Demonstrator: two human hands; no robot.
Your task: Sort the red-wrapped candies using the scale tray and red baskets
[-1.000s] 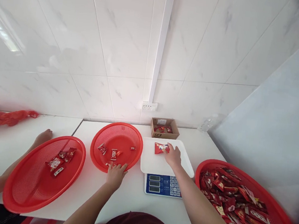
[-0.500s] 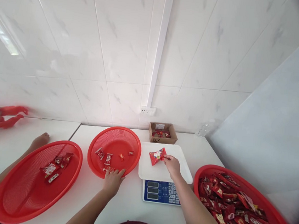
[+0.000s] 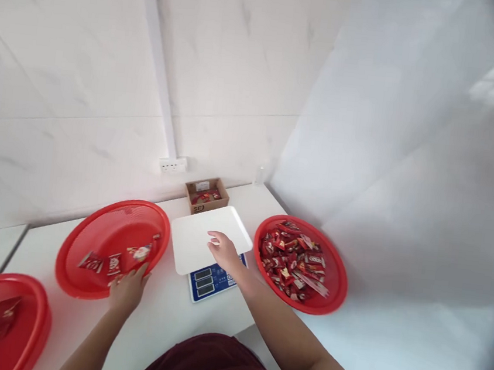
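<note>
My left hand (image 3: pixel 127 290) lies over the near rim of the middle red basket (image 3: pixel 73 252), its fingers apart and reaching inside. Close to those fingers are a red-and-white candy packet (image 3: pixel 140 252) and a small red wrapped candy (image 3: pixel 114 263). Another wrapped candy (image 3: pixel 91 262) rests further left on the basket floor. Above the white weighing pan (image 3: pixel 191 244) of a blue digital scale (image 3: pixel 211 283), my right hand (image 3: pixel 223 252) is open, with thumb and fingers apart and nothing between them.
On the right stands a red basket (image 3: pixel 339 277) heaped with wrapped candies. A cardboard box (image 3: pixel 210 205) holding red packets sits behind the scale, near a clear container (image 3: pixel 259 175) by the wall. Another red basket (image 3: pixel 40 328) with several packets is at lower left.
My right hand has let go of the red candy packet, which now appears in the middle basket. The view has swung right, and the co-worker's arms have left the picture.
</note>
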